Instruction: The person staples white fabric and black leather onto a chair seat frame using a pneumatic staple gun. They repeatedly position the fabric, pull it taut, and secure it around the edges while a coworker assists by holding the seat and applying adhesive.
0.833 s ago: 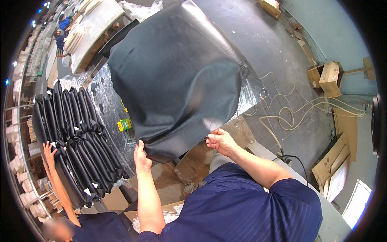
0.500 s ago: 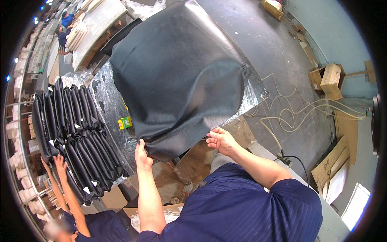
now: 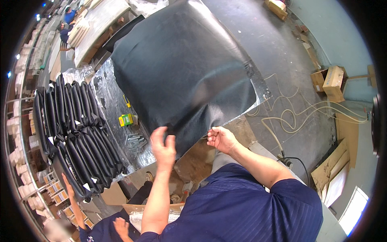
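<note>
A large black leather-like sheet (image 3: 177, 68) lies over the plastic-covered worktop, its near edge creased and hanging towards me. My right hand (image 3: 222, 139) pinches that near edge with curled fingers, and the material puckers there. Over the sheet's near left part is my left hand (image 3: 164, 150), thumb and fingers apart and holding nothing; I cannot tell if it touches the sheet. Left of the sheet, several metal staple strips (image 3: 136, 143) lie in a loose heap. A green and yellow box (image 3: 125, 119) sits just beyond them, with a small yellow item (image 3: 127, 101) further back.
Rows of folded black padded pieces (image 3: 80, 133) are stacked at the left. A co-worker's arm (image 3: 74, 205) reaches up beside that stack. Pale hoses (image 3: 298, 121) coil over the floor at the right, near cardboard boxes (image 3: 334, 82). A light-topped table (image 3: 100, 26) stands far left.
My left hand has let go of the sheet's near left corner and moved right. The sheet lies flatter, spread further right. The co-worker's hands have drawn back from the black stack.
</note>
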A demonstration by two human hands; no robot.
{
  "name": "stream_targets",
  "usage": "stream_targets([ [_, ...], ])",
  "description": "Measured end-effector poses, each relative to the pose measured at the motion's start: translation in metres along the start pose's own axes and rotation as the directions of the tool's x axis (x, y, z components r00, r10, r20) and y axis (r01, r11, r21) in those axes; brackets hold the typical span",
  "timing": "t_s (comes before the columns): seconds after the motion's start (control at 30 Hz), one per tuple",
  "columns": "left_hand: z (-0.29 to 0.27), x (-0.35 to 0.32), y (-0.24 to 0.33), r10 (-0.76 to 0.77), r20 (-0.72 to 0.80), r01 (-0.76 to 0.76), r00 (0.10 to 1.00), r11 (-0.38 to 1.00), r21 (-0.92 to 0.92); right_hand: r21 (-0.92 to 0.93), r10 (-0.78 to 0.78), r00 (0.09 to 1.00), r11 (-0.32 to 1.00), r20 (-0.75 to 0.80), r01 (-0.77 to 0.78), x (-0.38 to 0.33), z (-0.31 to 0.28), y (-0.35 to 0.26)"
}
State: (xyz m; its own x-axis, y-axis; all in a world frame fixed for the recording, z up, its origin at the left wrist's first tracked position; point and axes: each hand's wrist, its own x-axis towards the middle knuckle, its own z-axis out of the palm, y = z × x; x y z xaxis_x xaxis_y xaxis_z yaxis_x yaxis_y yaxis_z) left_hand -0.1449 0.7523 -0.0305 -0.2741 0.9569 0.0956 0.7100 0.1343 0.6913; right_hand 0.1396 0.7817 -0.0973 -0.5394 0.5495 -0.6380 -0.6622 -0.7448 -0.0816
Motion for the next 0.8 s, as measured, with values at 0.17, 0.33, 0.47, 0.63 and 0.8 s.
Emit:
stream_targets([
  [0.17, 0.049, -0.005, 0.085, 0.3, 0.276, -0.286, 0.913, 0.954, -0.089, 0.015, -0.003, 0.998, 1.0, 0.065, 0.002, 0.001, 0.01, 0.003],
  [0.33, 0.06, 0.007, 0.074, 0.313, 0.217, -0.274, 0.925, 0.942, -0.194, -0.094, -0.075, 0.996, 0.992, 0.042, 0.079, -0.002, 0.013, 0.002],
  [0.47, 0.06, 0.013, 0.071, 0.277, 0.242, -0.2, 0.93, 0.934, -0.297, -0.255, -0.173, 0.984, 0.954, -0.035, 0.159, -0.006, 0.019, 0.004],
  [0.63, 0.06, 0.012, 0.072, 0.267, 0.248, -0.184, 0.931, 0.933, -0.31, -0.335, -0.224, 0.974, 0.92, -0.022, 0.204, -0.004, 0.021, 0.003],
  [0.8, 0.062, 0.016, 0.077, 0.325, 0.26, -0.262, 0.909, 0.933, -0.248, -0.427, -0.241, 0.969, 0.883, -0.061, 0.193, -0.007, 0.025, -0.002],
])
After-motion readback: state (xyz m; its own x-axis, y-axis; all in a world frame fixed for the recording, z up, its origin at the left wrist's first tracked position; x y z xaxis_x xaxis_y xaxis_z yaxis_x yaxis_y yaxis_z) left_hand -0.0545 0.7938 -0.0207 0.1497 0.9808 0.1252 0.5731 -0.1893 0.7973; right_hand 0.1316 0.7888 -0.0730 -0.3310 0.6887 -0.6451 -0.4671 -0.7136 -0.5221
